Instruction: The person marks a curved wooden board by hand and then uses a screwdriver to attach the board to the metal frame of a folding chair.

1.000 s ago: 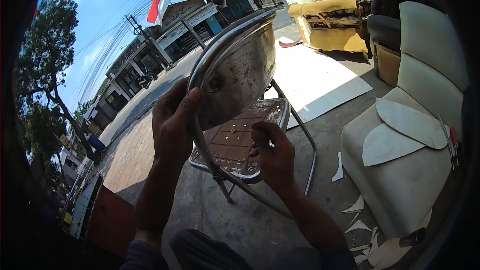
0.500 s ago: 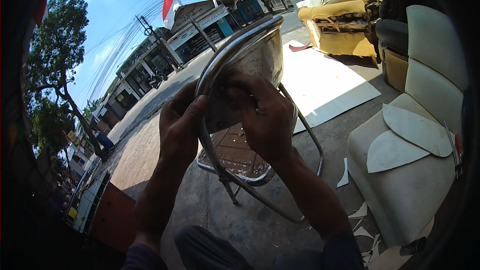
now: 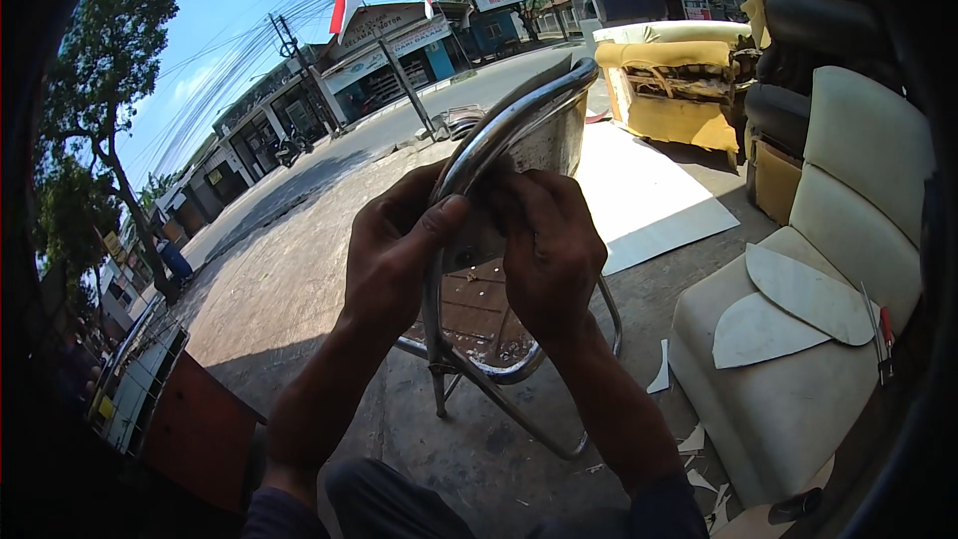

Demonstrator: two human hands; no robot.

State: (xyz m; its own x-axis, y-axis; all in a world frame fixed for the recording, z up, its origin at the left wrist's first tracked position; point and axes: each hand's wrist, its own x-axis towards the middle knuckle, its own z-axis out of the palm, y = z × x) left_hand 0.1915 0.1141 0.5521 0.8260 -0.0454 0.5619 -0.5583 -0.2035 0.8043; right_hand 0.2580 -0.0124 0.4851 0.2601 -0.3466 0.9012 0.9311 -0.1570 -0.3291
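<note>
A chrome tube chair frame (image 3: 519,115) stands on the pavement in front of me, stripped of padding, with a bare metal back plate and a brown perforated seat pan (image 3: 479,309). My left hand (image 3: 399,240) wraps around the tube at the left side of the backrest, thumb over the tube. My right hand (image 3: 547,245) presses its fingers against the back plate just beside the left hand; what the fingertips pinch is hidden.
A cream car seat (image 3: 818,339) with two cut cream sheets (image 3: 788,309) lies at the right. Beyond it are a yellow worn armchair (image 3: 674,80), a white sheet (image 3: 639,200) on the ground and a street with shops. A brown cabinet (image 3: 190,429) sits at lower left.
My right hand rose from the seat pan to the backrest and now works beside the left hand. The chair sits closer and more upright in view.
</note>
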